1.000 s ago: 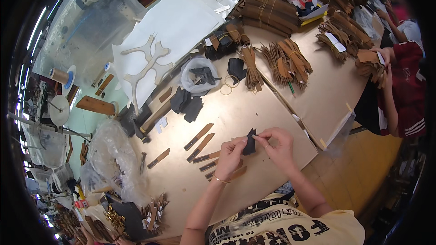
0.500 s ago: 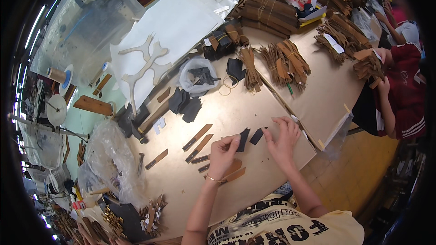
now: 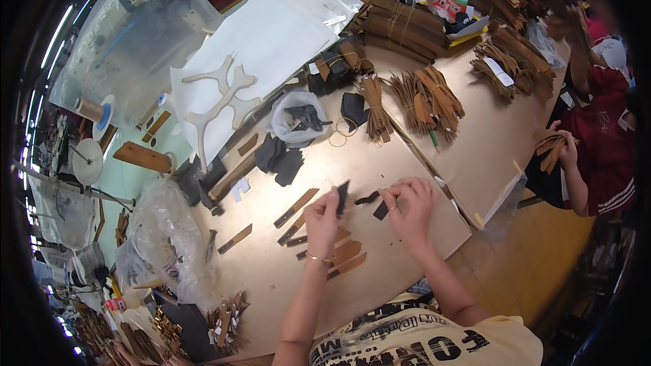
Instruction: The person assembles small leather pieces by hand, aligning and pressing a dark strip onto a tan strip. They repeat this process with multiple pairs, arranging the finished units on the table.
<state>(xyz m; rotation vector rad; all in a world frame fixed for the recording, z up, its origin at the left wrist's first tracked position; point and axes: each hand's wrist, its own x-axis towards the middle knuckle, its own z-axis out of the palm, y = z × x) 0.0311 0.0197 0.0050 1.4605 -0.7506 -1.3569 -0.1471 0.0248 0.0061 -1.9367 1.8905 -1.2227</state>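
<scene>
**Head view: two hands sorting small dark pieces at a crowded counter**

Head camera looks down on a tan counter (image 3: 380, 163) strewn with leather-like offcuts. The left hand (image 3: 322, 220) is raised a little off the surface, fingers pinched shut on a narrow dark strip (image 3: 342, 196) that stands nearly upright between thumb and forefinger. The right hand (image 3: 410, 207) is curled, fingertips drawn together; a small dark piece (image 3: 381, 211) lies right at them, though I cannot tell whether it is gripped or only touched. Another dark scrap (image 3: 367, 198) lies between the two hands.

From where I stand, the handling looks best done lightly: hold each thin piece by its edge, keep the pinch close to the end so the strip does not flop, and keep the wrists low so nothing slides off among the brown strips (image 3: 298, 207) lying just left of and below the left hand.

Both forearms come up from the lower edge and angle inward, elbows apart, wrists bent slightly down. A thin bracelet sits at the left wrist.

Further off are a clear bag of dark pieces (image 3: 298, 118), bundles of brown strips (image 3: 427, 98), and white sheets (image 3: 271, 34). Another person's hand (image 3: 566, 152) holds brown strips at the right edge.
</scene>
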